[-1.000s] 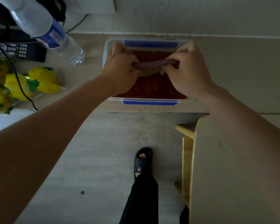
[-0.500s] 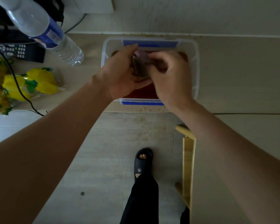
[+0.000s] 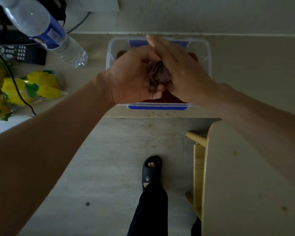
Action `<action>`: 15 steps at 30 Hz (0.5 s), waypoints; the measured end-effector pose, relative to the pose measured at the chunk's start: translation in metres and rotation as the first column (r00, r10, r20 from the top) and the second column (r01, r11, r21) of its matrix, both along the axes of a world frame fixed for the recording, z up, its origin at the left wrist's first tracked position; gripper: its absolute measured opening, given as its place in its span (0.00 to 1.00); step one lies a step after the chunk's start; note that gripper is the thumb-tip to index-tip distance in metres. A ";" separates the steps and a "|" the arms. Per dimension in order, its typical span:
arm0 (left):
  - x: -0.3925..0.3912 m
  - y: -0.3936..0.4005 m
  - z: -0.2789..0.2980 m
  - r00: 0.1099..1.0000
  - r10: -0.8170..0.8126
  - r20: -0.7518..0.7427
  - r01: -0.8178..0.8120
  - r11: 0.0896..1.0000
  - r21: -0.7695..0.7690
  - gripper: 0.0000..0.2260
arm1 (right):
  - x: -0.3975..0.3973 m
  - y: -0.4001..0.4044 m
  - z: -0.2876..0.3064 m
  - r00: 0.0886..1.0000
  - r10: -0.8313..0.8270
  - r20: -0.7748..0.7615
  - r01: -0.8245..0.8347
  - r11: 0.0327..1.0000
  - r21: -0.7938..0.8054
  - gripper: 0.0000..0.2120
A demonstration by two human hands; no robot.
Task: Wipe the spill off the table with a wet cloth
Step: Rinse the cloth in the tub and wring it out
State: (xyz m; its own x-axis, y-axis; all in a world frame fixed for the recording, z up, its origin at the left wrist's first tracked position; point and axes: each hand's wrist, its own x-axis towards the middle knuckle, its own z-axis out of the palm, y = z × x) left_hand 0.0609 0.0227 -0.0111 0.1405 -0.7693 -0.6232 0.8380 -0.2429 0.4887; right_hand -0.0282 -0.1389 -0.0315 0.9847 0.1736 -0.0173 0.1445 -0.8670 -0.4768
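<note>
My left hand (image 3: 133, 77) grips a bunched, dark purplish wet cloth (image 3: 158, 74) above a clear plastic container (image 3: 209, 53) with blue clips. My right hand (image 3: 180, 70) lies against the cloth's right side with its fingers straight, pointing up and left. Reddish-brown liquid (image 3: 170, 97) shows in the container under the hands. The container stands on a beige table (image 3: 245, 65). Small pale specks (image 3: 153, 114) lie on the table's front edge just below the container. Most of the cloth is hidden between my palms.
A water bottle (image 3: 58, 40), a black remote (image 3: 15, 53), yellow and green packets (image 3: 32, 86) and a black cable (image 3: 15, 86) occupy the table's left. A light wooden chair (image 3: 228, 167) stands at the lower right. My foot in a black slipper (image 3: 151, 169) is on the floor.
The cloth was stretched and twisted between both hands. The hands have come together and the cloth is now bunched into a ball, with my right fingers straightened over it.
</note>
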 end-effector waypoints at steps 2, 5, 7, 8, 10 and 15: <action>0.007 -0.002 0.004 0.986 -0.117 0.118 0.117 0.993 0.006 0.04 | 0.010 -0.004 0.002 0.998 0.062 0.033 -0.061 0.998 -0.032 0.34; 0.017 -0.002 0.008 0.930 -0.286 0.232 0.278 0.958 0.069 0.05 | 0.018 -0.014 0.006 0.989 0.129 0.075 -0.121 0.987 -0.103 0.27; 0.020 -0.005 0.011 0.843 -0.420 0.338 0.378 0.907 0.184 0.04 | 0.021 -0.018 0.008 0.983 0.177 0.047 -0.168 0.973 -0.159 0.21; 0.020 -0.007 0.011 0.723 -0.527 0.447 0.433 0.850 0.301 0.07 | 0.022 -0.019 0.007 0.983 0.184 0.012 -0.178 0.966 -0.189 0.17; 0.019 -0.013 0.010 0.279 -0.729 0.625 0.433 0.676 0.595 0.11 | 0.023 -0.019 0.005 0.986 0.149 -0.072 -0.162 0.959 -0.234 0.12; 0.014 -0.017 -0.008 -0.255 -0.703 0.664 0.148 0.650 0.745 0.07 | 0.030 -0.013 0.013 0.955 -0.001 -0.296 -0.093 0.948 -0.303 0.08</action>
State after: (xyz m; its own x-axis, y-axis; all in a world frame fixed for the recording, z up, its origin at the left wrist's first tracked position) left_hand 0.0747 0.0057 -0.0190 0.4457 -0.7787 -0.4416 -0.7166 -0.6060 0.3454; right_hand 0.0021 -0.1522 -0.0186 0.9197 0.1580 -0.3594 0.0847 -0.9737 -0.2115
